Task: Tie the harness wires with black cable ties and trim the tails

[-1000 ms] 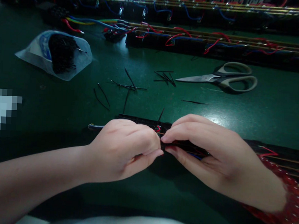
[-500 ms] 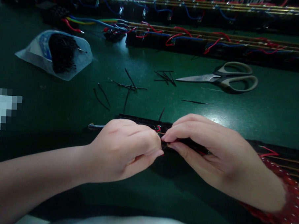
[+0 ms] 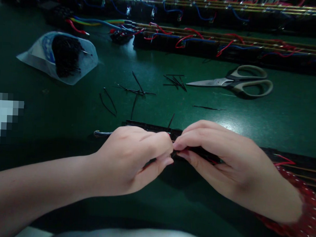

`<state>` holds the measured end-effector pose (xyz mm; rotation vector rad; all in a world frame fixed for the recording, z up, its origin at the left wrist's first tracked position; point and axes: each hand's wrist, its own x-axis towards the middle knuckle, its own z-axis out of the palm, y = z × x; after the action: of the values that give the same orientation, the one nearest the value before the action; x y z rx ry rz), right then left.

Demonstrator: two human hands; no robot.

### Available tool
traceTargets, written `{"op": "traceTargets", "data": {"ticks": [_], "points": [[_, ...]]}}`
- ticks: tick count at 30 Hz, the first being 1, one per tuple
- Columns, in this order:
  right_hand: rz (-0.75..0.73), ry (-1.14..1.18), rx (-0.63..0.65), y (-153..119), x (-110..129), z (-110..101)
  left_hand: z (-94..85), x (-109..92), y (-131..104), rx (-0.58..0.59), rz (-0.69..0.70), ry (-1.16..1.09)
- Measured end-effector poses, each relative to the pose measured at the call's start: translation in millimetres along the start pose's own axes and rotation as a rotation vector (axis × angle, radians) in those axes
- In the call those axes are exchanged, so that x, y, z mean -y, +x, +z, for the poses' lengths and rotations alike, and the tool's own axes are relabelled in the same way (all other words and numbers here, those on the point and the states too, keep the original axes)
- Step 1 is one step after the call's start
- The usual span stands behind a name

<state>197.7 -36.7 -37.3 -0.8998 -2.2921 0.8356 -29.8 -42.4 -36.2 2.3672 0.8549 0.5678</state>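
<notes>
The curled left hand (image 3: pixel 135 159) and pinching right hand (image 3: pixel 231 170) hold something unclear over a wired strip (image 3: pixel 147 126), scissors (image 3: pixel 229 82) toward one o'clock.

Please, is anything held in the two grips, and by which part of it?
It cannot be told: the left grip and right grip are close together at the long black strip with red wires, hiding any held part.

The black strip (image 3: pixel 148 126) looks plastic, the tabletop (image 3: pixel 283 120) glossy.
</notes>
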Motion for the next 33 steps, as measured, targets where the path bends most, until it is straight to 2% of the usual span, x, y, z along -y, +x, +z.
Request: {"op": "traceTargets", "data": {"ticks": [33], "points": [[-0.044, -0.010, 0.004, 0.0, -0.8, 0.5, 4.6, 1.5, -0.6, -0.062, 0.040, 0.038]]}}
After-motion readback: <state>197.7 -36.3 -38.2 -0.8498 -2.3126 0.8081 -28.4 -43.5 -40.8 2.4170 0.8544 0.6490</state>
